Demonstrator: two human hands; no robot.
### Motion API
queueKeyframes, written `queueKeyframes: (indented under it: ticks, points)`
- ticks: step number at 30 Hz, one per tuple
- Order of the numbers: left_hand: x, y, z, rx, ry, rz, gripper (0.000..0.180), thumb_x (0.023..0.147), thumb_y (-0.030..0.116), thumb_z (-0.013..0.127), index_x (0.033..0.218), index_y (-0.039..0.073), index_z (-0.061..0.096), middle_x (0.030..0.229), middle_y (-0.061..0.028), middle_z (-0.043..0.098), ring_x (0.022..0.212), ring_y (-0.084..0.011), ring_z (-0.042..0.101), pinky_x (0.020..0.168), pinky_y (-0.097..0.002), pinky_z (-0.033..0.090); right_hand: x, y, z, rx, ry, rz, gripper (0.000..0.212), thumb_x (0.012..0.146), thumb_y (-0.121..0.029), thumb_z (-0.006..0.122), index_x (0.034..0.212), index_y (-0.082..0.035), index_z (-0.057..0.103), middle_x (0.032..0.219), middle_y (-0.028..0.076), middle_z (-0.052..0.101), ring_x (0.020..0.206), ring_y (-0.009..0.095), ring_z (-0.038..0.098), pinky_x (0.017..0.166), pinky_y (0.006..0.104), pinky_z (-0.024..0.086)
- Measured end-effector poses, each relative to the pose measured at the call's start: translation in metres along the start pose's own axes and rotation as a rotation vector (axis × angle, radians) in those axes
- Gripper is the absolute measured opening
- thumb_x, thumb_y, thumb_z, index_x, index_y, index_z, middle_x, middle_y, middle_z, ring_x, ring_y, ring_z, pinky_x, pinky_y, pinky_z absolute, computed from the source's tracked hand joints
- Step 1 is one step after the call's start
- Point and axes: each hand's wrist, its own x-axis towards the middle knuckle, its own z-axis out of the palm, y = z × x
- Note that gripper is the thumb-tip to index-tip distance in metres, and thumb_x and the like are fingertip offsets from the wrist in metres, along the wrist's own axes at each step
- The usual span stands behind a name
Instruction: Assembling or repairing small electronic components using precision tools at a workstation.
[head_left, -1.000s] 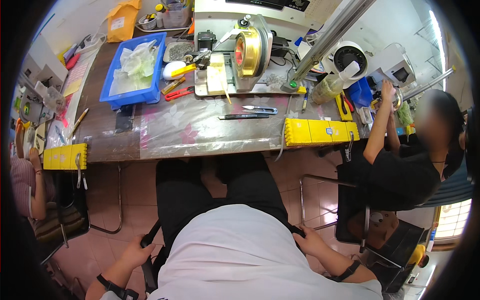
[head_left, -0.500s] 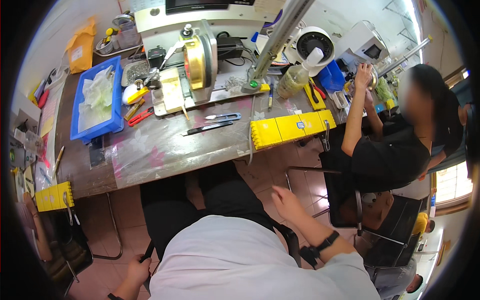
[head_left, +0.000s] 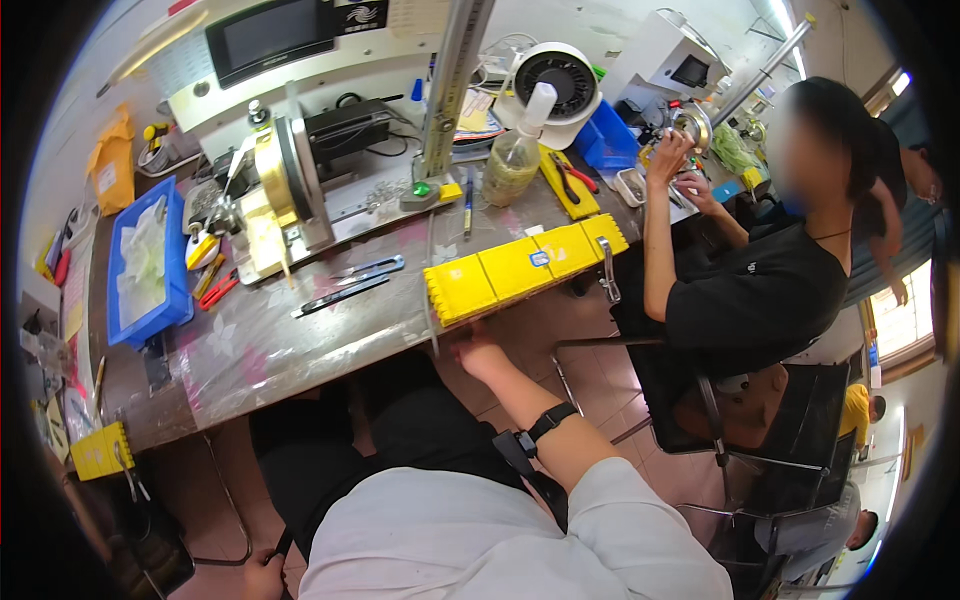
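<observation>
One blue tray point(head_left: 158, 323), well ahead and left of the left hand, holds crumpled pale sheets point(head_left: 145, 265), number not determinable. The left hand point(head_left: 264, 575), cut off by the lower edge, is at one chair armrest point(head_left: 284, 544); its grip cannot be told. Ahead and left of the right hand point(head_left: 474, 350) lie one pair of snips point(head_left: 372, 270) and one knife point(head_left: 342, 297). The right hand is by the table edge, fingertips blurred; finger spread and any hold cannot be told. Just beyond it: one yellow pad point(head_left: 525, 262). Farther, one clear bottle point(head_left: 510, 172) contains greenish matter.
</observation>
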Motion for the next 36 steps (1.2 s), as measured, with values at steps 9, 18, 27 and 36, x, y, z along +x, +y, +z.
queueKeyframes:
  ticks: [9, 18, 27, 36]
  points:
    - [-0.041, 0.054, -0.003, 0.361, -0.049, 0.120, 0.043, 0.089, 0.034, 0.050, 0.114, 0.001, 0.061, 0.098, -0.0200, 0.065, 0.090, -0.0285, 0.059, 0.080, -0.0352, 0.045, 0.012, 0.039, -0.115, 0.565, 0.362, 0.127, 0.086, 0.085, 0.002, 0.044, 0.147, -0.021, -0.011, 0.082, 0.008, 0.059, 0.064, 0.015, 0.057, 0.057, 0.0276, 0.051]
    - [-0.065, 0.095, 0.001, 0.292, -0.075, 0.100, 0.039, 0.090, 0.027, 0.050, 0.112, -0.004, 0.060, 0.104, -0.0199, 0.064, 0.095, -0.0285, 0.059, 0.085, -0.0333, 0.044, -0.056, 0.031, -0.204, 0.087, 0.771, 0.010, 0.065, 0.088, -0.005, 0.043, 0.147, -0.008, 0.015, 0.074, 0.008, 0.058, 0.058, 0.012, 0.055, 0.055, 0.0286, 0.047]
    - [-0.048, 0.073, -0.001, 0.256, -0.110, 0.050, 0.039, 0.091, 0.026, 0.049, 0.115, -0.004, 0.058, 0.111, -0.0194, 0.061, 0.101, -0.0270, 0.056, 0.087, -0.0328, 0.043, -0.030, -0.031, -0.295, -0.211, 0.551, 0.007, 0.052, 0.088, -0.007, 0.041, 0.139, -0.003, 0.033, 0.074, 0.013, 0.061, 0.062, 0.021, 0.063, 0.060, 0.0368, 0.050]
    - [-0.061, 0.085, 0.001, 0.252, -0.068, 0.003, 0.039, 0.090, 0.026, 0.050, 0.115, -0.004, 0.058, 0.104, -0.0184, 0.063, 0.094, -0.0259, 0.057, 0.083, -0.0327, 0.044, -0.007, -0.020, -0.297, 0.161, -0.059, 0.526, 0.041, 0.091, -0.015, 0.048, 0.132, -0.012, 0.044, 0.110, 0.014, 0.057, 0.090, 0.028, 0.063, 0.078, 0.0392, 0.052]
